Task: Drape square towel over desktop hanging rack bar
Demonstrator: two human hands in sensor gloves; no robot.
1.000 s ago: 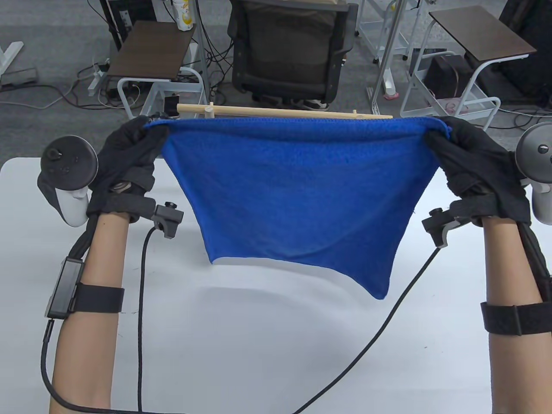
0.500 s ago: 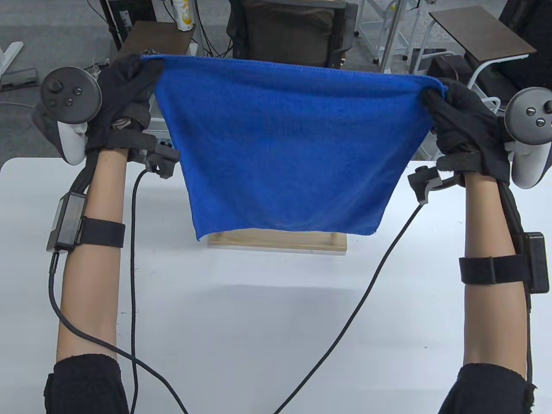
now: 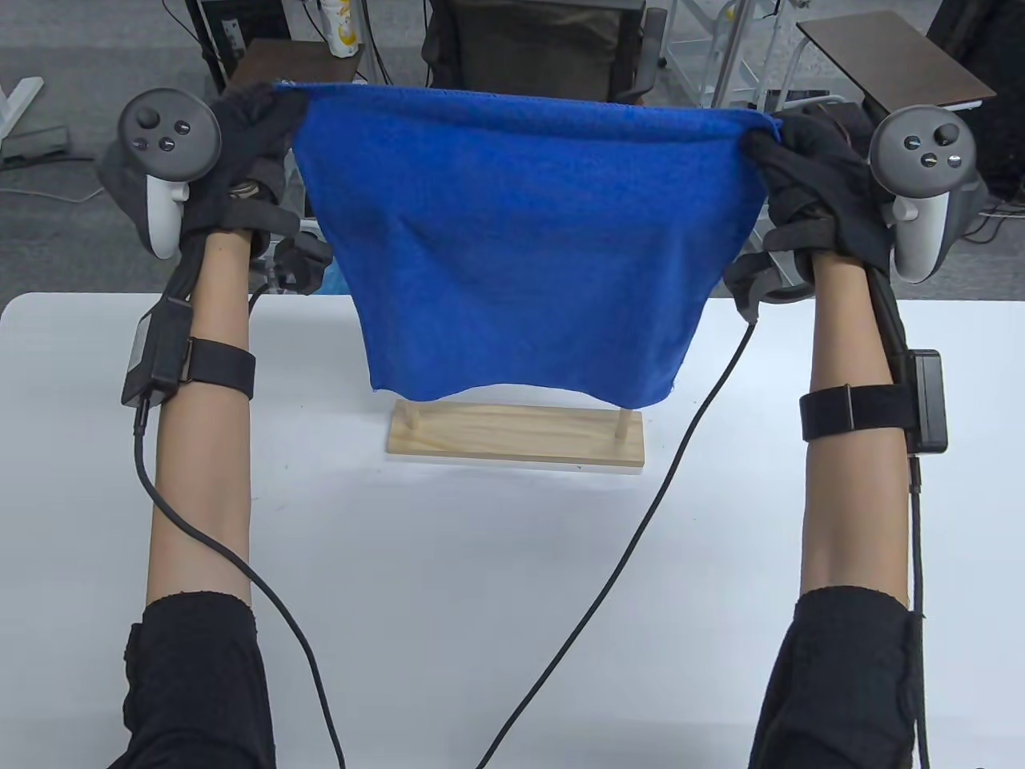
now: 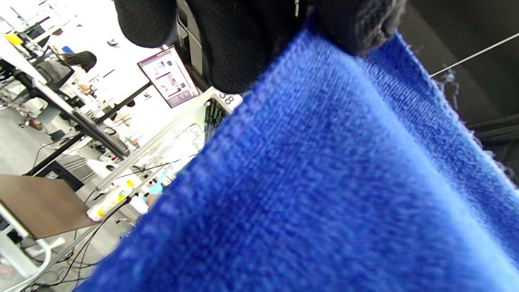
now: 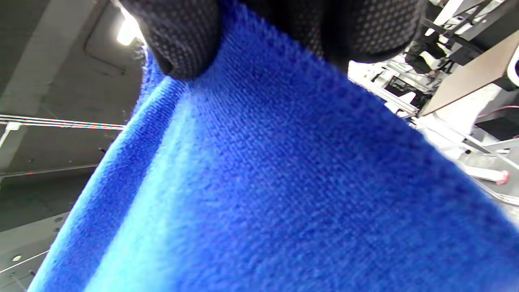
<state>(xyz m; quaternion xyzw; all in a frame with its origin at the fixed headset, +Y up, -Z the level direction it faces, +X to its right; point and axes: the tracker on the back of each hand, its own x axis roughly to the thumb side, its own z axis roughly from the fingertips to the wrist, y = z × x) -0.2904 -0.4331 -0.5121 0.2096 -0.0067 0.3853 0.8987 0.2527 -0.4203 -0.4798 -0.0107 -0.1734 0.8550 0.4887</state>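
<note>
A blue square towel (image 3: 520,240) hangs spread between my two hands, high over the far part of the white table (image 3: 480,577). My left hand (image 3: 248,152) grips its top left corner and my right hand (image 3: 801,176) grips its top right corner. The towel hides the rack's bar and most of its uprights. Only the wooden rack base (image 3: 516,438) and the feet of two posts show below the towel's lower edge. The towel fills the left wrist view (image 4: 324,182) and the right wrist view (image 5: 263,182), with gloved fingers (image 4: 239,44) pinching its edge.
Cables run from both wrists across the table toward me (image 3: 608,577). Beyond the table's far edge stand an office chair (image 3: 544,40), small side tables (image 3: 897,56) and floor cables.
Both hands carried the spread towel up and away from me, past the bar. The rack base came into view under the towel's lower edge, and the bar went out of sight behind it.
</note>
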